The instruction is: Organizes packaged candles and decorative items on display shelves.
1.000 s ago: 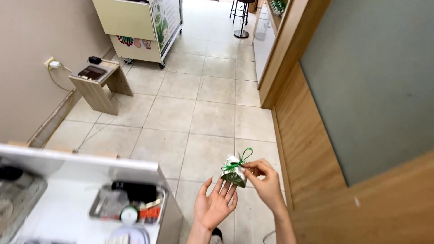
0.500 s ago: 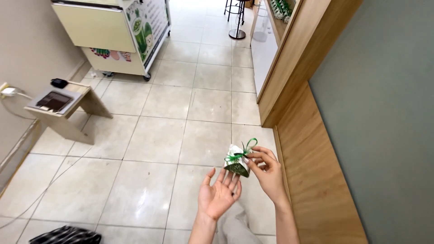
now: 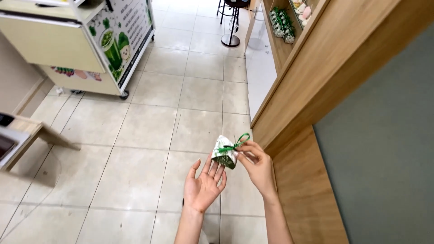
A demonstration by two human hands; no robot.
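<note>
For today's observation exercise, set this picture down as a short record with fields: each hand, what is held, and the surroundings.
right hand: right hand pinches the green ribbon tied on a small packet
left hand: left hand open, palm up, fingertips just under the packet
packet: white and green, tilted, held above the floor
right side: wooden counter with similar packets on a shelf
upper left: wheeled cart
far end: stool

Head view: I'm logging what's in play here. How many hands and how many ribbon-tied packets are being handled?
Hands: 2, left hand open palm up, right hand pinching the packet
Green ribbon-tied packet: 1
Total: 3
</note>
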